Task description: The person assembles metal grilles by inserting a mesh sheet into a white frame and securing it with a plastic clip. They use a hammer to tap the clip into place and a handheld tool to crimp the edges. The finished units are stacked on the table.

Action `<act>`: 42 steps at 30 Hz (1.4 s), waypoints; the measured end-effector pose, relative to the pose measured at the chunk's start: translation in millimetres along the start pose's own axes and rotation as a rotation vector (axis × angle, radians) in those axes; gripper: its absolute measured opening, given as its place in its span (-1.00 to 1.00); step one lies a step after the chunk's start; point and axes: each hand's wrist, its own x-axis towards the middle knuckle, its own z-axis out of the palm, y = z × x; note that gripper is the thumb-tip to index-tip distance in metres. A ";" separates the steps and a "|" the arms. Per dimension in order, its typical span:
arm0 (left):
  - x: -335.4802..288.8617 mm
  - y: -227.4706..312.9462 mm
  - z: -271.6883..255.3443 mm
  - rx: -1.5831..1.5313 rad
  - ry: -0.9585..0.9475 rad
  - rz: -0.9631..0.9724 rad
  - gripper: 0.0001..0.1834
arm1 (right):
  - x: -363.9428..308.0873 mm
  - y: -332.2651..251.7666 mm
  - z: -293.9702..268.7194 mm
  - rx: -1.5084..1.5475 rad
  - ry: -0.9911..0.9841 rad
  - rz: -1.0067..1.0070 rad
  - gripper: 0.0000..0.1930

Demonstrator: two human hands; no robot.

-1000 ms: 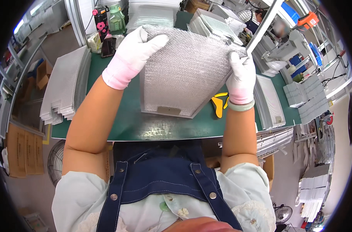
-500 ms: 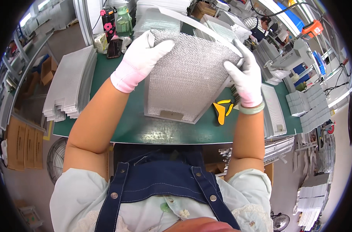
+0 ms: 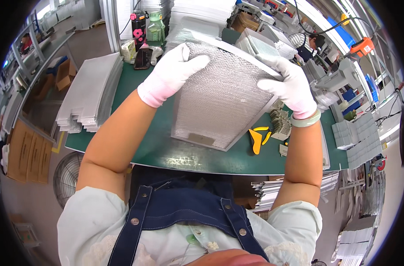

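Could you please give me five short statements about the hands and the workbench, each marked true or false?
1. The left hand and the right hand both hold the mesh panel. True.
2. The yellow-handled tool lies left of the mesh panel. False: the yellow-handled tool is right of it, on the green table.
3. Both hands are bare. False: each wears a white glove.
4. A green bottle stands beside a black bottle with pink flowers. True.
5. A stack of flat grey sheets is at the table's left end. True.
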 end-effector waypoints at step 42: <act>-78.6 -65.8 55.6 -0.025 0.228 -0.052 -0.48 | -119.2 79.3 32.9 0.180 0.080 0.281 -0.64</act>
